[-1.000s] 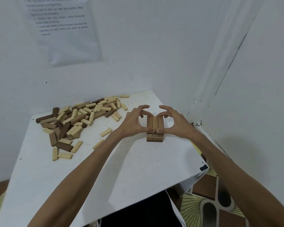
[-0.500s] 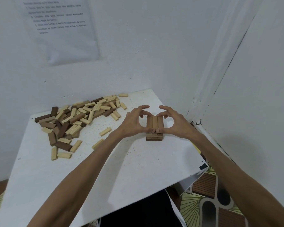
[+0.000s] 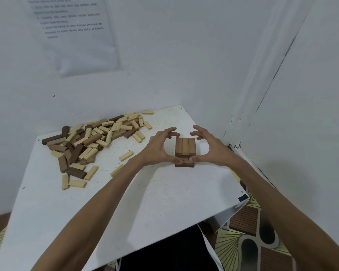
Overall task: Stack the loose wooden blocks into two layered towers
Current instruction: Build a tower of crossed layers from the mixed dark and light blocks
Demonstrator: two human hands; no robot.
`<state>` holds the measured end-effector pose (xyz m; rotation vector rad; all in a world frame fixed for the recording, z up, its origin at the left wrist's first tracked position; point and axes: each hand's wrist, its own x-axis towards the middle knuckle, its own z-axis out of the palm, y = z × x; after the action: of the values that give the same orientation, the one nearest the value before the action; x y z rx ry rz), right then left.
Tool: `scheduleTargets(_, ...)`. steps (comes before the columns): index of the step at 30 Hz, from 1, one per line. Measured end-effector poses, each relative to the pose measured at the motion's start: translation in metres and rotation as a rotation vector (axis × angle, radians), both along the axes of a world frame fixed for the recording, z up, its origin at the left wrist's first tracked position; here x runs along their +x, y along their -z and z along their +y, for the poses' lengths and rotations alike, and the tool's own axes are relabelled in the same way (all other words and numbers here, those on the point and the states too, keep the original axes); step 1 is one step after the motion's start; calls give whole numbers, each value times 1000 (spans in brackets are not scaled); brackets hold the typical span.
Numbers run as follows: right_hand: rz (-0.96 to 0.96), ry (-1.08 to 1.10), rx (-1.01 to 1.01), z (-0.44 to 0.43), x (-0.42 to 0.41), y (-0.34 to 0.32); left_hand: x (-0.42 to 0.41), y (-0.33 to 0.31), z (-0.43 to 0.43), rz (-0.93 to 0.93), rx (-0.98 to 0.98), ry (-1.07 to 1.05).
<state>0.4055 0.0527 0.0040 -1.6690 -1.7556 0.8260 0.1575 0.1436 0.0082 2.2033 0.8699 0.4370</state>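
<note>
Right now one small tower [image 3: 185,151] of wooden blocks stands just right of centre on the white desk [image 3: 164,192], with three blocks side by side on top and at least two more layers showing beneath. Two hands flank it: the left hand [image 3: 158,149] and the right hand [image 3: 207,148] are both spread, fingers curled apart over the top, thumbs pressed against the lower layers at the front. One loose pile of blocks [image 3: 94,137], pale and dark, too many to count, sprawls at centre left of the frame. A printed sheet [image 3: 74,32] hangs on the wall at upper left.
</note>
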Motion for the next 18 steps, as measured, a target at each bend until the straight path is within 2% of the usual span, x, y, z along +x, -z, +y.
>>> scheduleTargets(18, 7, 38, 31, -2, -5, 0, -3, -2, -1, -79, 11, -29)
